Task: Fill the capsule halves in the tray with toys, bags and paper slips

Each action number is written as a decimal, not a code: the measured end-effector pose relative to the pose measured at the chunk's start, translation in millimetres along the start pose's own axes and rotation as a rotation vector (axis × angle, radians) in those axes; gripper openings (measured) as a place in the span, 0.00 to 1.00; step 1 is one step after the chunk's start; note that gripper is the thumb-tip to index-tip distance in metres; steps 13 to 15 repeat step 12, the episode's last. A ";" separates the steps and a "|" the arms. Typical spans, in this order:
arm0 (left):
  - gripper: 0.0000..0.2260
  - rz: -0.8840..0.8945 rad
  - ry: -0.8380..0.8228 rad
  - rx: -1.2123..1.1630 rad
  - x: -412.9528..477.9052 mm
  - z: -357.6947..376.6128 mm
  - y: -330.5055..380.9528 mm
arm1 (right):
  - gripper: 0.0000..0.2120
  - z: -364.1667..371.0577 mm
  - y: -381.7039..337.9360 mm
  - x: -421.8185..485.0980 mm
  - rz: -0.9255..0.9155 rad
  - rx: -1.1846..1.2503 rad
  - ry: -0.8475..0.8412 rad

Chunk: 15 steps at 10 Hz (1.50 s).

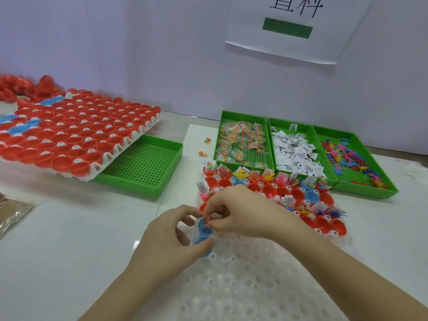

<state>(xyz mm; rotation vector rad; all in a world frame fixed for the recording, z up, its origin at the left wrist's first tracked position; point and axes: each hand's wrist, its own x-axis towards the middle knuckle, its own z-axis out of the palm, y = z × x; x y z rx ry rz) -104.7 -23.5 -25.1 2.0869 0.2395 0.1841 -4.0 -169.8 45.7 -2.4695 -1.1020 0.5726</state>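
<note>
A white tray lies in front of me; its far rows hold red and blue capsule halves, many with toys, bags and slips in them. My left hand grips a blue capsule half at the tray's left edge. Just above it, my right hand pinches a small red and white item over a second blue half. Three green bins behind hold candy bags, paper slips and colourful toys.
A second white tray of red and blue capsule halves leans on a green bin at the left. Loose red halves pile at the far left. A few candy bags lie on the table. A clear bag sits at the left edge.
</note>
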 end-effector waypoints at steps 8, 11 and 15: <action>0.20 -0.051 -0.018 -0.131 4.0 -2.1 -7.1 | 0.10 -0.7 6.8 -0.2 -0.032 0.073 0.022; 0.19 -0.030 -0.012 -0.112 2.0 -2.9 -3.7 | 0.13 -5.7 11.4 -12.8 -0.048 0.148 0.170; 0.19 -0.051 -0.040 -0.143 1.2 -4.8 -2.7 | 0.11 -47.5 10.7 -48.2 -0.101 0.357 0.537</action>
